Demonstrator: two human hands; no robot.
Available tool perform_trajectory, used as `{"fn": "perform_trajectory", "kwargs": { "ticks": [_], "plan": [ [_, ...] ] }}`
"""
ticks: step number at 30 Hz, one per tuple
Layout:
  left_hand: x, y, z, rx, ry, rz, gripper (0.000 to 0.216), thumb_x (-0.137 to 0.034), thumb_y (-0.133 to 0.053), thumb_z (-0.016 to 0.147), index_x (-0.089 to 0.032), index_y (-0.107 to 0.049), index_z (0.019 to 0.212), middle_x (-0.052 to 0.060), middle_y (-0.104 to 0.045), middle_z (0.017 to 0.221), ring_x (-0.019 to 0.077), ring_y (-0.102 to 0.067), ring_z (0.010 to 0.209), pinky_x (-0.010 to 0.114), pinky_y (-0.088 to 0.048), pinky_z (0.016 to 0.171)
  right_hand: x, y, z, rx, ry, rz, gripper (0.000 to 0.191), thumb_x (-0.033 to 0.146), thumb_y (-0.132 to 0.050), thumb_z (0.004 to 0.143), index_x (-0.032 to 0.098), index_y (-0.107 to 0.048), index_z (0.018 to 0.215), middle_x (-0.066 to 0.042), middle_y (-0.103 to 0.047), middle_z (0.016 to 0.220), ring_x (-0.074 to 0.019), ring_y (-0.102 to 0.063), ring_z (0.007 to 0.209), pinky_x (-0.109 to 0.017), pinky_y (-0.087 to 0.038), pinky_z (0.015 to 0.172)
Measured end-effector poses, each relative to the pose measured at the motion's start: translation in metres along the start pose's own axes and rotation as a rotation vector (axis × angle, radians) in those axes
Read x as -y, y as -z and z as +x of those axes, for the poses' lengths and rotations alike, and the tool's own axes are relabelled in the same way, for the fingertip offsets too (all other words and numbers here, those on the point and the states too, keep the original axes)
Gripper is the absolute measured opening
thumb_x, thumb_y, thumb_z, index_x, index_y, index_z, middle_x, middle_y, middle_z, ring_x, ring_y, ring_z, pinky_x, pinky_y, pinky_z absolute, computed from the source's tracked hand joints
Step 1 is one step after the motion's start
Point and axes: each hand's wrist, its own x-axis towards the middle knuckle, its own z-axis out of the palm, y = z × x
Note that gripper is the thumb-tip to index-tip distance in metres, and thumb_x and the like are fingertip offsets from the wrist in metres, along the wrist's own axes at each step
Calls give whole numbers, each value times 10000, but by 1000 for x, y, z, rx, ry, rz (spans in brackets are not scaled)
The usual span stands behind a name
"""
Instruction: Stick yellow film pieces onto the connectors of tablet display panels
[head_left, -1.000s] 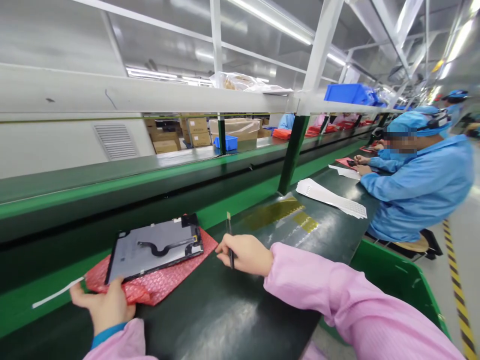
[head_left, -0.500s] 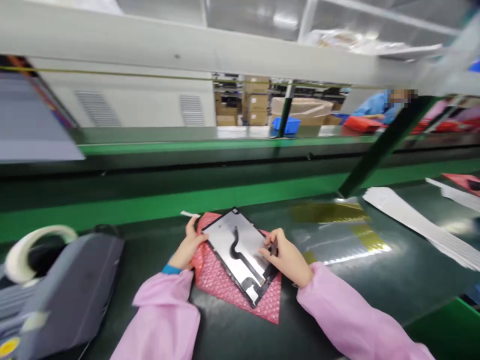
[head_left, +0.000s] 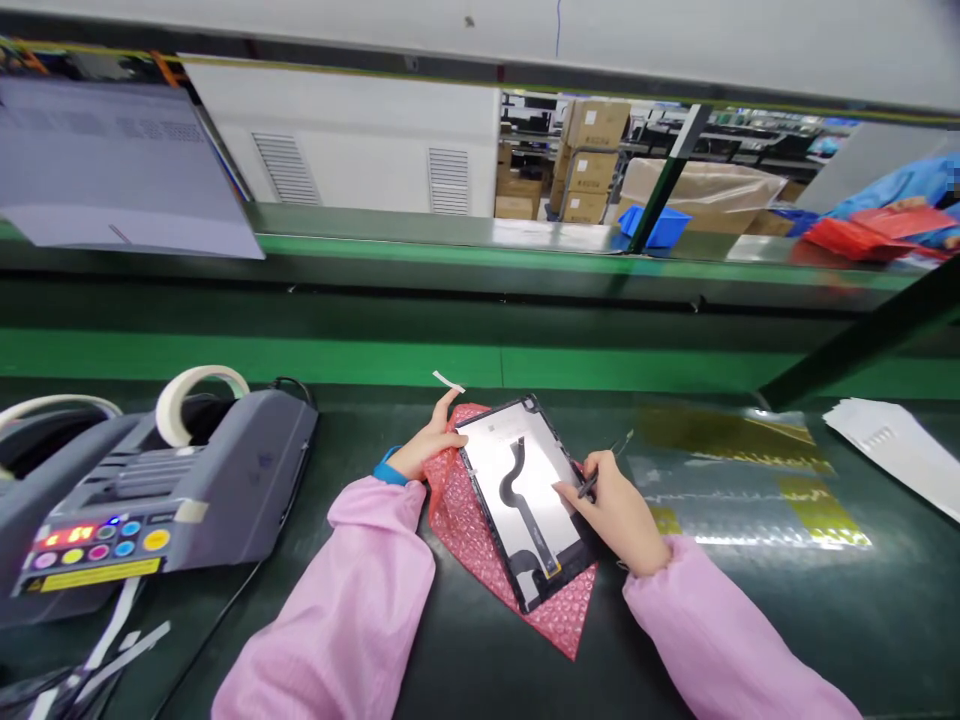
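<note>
A tablet-size display panel (head_left: 551,510) lies back side up and slanted on a red bubble-wrap bag (head_left: 480,530), with a dark curved flex cable (head_left: 525,515) along its silvery back. At the panel's upper left edge is my left hand (head_left: 429,440), its thumb over the edge and other fingers partly hidden by the bag. A short white tape strip (head_left: 448,381) sticks up at its index fingertip. My right hand (head_left: 619,505) is closed round a slim black tool (head_left: 588,486) above the panel's right edge; the tool's exact kind is unclear.
At left stands a grey tape dispenser (head_left: 247,480) with a white roll (head_left: 196,400) and a lit keypad. Clear film with yellow tape (head_left: 750,490) lies on the dark bench at right, beside white sheets (head_left: 892,440). A green slanted post (head_left: 862,340) rises behind. Across, a blue-sleeved person (head_left: 911,190) handles red bags.
My view has tilted down and swung left, so more of the dispenser shows. Both hands stay at the panel, which keeps about the same slant on the bag.
</note>
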Motion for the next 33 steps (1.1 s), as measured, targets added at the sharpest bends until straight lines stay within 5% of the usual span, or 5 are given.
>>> {"fn": "perform_trajectory", "kwargs": {
  "ticks": [5, 11, 16, 23, 33],
  "plan": [
    [2, 1, -1, 46, -26, 54, 1059, -235, -900, 585, -242, -361, 1497, 85, -727, 1161, 274, -713, 969, 455, -489, 998, -5, -2, -2, 100, 14, 219, 395, 554, -639, 837, 275, -359, 834, 68, -469, 653, -167, -488, 519, -289, -371, 547],
    [0, 21, -7, -260, -283, 80, 813, -594, -639, 867, -282, -252, 1511, 133, -679, 1260, 271, -675, 1142, 493, -481, 1025, -21, -13, 0, -21, 42, 592, 397, 527, -637, 859, 270, -337, 822, 64, -415, 710, -147, -447, 616, -279, -394, 613],
    [2, 33, -28, -539, -549, 215, 725, -504, -554, 935, -244, -213, 1520, 127, -629, 1315, 237, -549, 1305, 491, -345, 1160, -31, -19, 2, -143, 0, 625, 384, 522, -638, 875, 267, -352, 859, 61, -382, 753, -140, -400, 631, -286, -374, 625],
    [29, 7, -33, -149, -544, 949, 672, -281, -641, 874, -225, -359, 1481, 144, -552, 1396, 304, -490, 1365, 604, -239, 1208, -17, 2, -2, -139, -31, 729, 440, 524, -692, 855, 272, -332, 858, 67, -338, 746, -121, -367, 599, -256, -369, 580],
    [25, 23, -1, -183, -707, 650, 777, -122, -460, 831, -269, -71, 1488, 130, -448, 1389, 233, -447, 1403, 555, -280, 1208, -7, -3, 21, 32, 77, 706, 441, 523, -687, 861, 273, -325, 841, 73, -387, 739, -99, -345, 530, -236, -353, 513]
  ]
}}
